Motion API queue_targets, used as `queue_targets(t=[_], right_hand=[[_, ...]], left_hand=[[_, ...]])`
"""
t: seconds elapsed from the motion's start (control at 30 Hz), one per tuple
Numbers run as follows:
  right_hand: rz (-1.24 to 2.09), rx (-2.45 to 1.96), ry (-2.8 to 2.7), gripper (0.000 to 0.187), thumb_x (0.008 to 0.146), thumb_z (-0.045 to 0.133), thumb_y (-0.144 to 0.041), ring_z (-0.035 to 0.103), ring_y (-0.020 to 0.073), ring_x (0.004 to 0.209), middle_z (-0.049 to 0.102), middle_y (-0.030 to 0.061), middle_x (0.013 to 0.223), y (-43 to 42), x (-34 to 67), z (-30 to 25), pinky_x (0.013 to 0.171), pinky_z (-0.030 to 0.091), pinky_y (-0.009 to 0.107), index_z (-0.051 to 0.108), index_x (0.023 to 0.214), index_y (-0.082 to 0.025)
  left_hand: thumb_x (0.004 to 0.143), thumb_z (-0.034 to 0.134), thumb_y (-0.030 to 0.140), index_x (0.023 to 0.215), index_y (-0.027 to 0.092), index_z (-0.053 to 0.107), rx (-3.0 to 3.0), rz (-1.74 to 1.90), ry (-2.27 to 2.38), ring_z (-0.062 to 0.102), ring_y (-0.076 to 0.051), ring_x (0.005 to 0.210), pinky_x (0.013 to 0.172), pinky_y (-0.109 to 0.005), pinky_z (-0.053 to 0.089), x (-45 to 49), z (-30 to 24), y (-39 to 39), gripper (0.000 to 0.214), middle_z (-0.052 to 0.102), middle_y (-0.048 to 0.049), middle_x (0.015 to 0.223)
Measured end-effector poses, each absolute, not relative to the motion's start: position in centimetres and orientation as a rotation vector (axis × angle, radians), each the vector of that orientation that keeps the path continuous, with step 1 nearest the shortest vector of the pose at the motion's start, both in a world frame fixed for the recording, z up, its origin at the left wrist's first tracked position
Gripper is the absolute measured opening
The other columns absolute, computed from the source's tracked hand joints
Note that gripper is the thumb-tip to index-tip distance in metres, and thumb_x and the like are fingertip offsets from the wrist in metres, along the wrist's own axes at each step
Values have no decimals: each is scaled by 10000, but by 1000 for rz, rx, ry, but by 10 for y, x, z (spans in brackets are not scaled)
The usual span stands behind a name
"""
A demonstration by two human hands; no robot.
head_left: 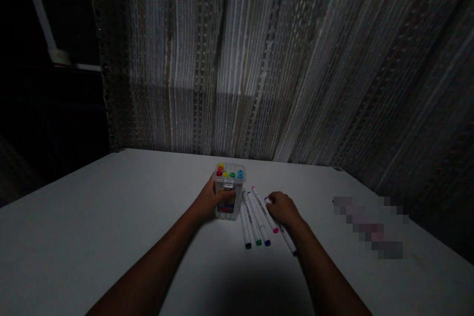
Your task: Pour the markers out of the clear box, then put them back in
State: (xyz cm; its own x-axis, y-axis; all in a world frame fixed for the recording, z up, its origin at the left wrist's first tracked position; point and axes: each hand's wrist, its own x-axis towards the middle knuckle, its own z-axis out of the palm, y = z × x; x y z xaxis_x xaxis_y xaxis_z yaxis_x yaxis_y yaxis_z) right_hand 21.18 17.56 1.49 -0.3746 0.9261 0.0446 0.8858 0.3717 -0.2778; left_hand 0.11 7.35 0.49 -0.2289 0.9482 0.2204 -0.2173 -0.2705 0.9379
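My left hand [214,201] is wrapped round a clear plastic marker case [234,207], which stands upright on the table. Several coloured caps, red, yellow, green and blue among them, show at its top. To the right of the case lie several white markers: one with a black end [245,229], one with a green end [254,224], one with a blue end [262,229] and one with a pink end [267,219]. My right hand [282,206] is closed at the upper end of another marker [288,242] with a dark blue end, which slants under my wrist.
The white table [148,192] reaches back to a striped, patterned curtain [240,59]. A pixelated, blurred patch [366,229] covers something on the table at the right. A window [68,27] stands in the dark at the left.
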Motion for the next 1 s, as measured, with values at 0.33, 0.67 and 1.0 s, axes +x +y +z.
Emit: queue_targets(t=[0.33, 0.67, 1.0], right_hand=[[361, -1594, -2359, 336, 841, 502, -263, 616, 215, 1022, 673, 131, 1102, 175, 214, 12, 822, 420, 268, 648, 1114, -133], [424, -1539, -2388, 366, 846, 518, -362, 620, 228, 993, 676, 124, 1086, 167, 212, 12, 800, 425, 295, 646, 1111, -144], [210, -1581, -2461, 318, 857, 490, -296, 609, 256, 1011, 665, 152, 1082, 157, 211, 19, 796, 424, 320, 641, 1086, -135]], left_hand=[[544, 832, 349, 945, 132, 608, 1085, 1669, 1134, 679, -250, 775, 732, -387, 520, 1, 4, 74, 508, 725, -86, 882], [537, 831, 351, 930, 141, 591, 1081, 1694, 1140, 676, -238, 781, 719, -355, 520, 5, 6, 73, 506, 724, -71, 877], [555, 833, 372, 957, 136, 591, 1110, 1684, 1121, 675, -237, 770, 712, -356, 512, 0, -2, 77, 525, 716, -80, 892]])
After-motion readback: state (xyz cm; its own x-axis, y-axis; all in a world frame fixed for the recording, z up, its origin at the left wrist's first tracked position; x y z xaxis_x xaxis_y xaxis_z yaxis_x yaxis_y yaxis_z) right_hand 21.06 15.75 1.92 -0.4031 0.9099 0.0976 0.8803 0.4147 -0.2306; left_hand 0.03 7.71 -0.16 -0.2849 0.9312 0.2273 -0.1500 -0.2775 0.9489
